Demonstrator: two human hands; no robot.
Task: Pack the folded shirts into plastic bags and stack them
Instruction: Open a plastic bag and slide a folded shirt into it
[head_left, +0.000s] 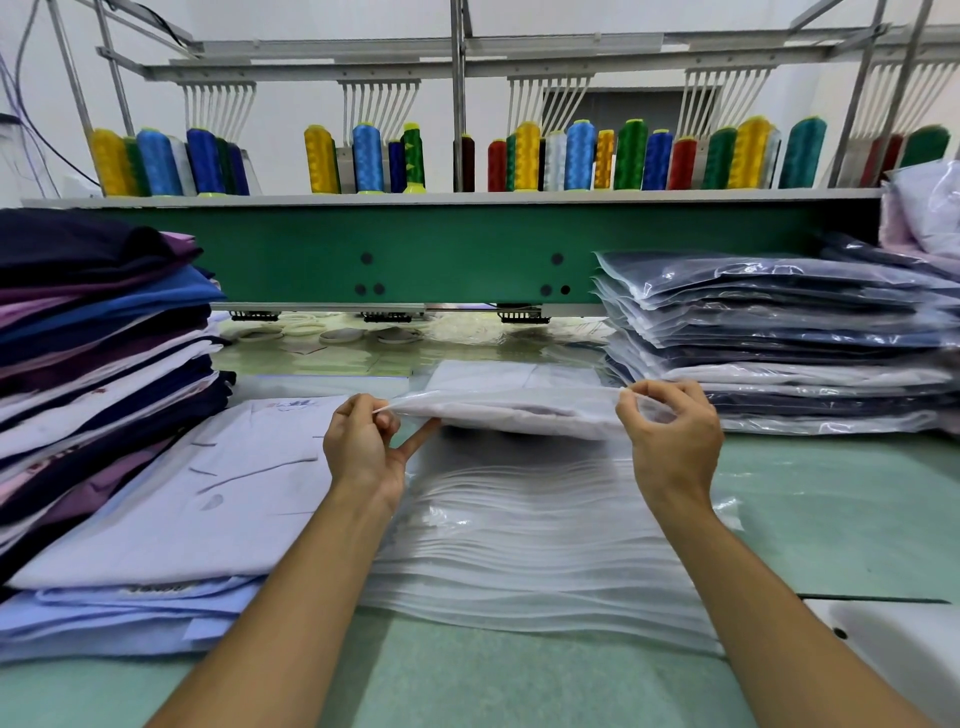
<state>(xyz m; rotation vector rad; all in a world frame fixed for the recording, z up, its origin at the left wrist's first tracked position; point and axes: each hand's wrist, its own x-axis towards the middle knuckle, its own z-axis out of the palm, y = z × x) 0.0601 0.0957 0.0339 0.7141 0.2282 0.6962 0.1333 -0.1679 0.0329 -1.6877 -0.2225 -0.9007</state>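
1. Nearest us, the stack of empty plastic bags (530, 530) lies flat on the counter (831, 519), between our forearms.
2. Over its far end, our left hand (363, 447) and right hand (670, 431) lift a bagged white shirt (519, 410). The fingers of each hand pinch one corner of the bag's open edge.
3. We judge the shirt is fully in and the mouth is being closed. Next comes an even seal, then a carry to the right.
4. Farther off, the unpacked folded shirts (156, 493) sit on the left and the stack of packed shirts (779, 338) on the right.
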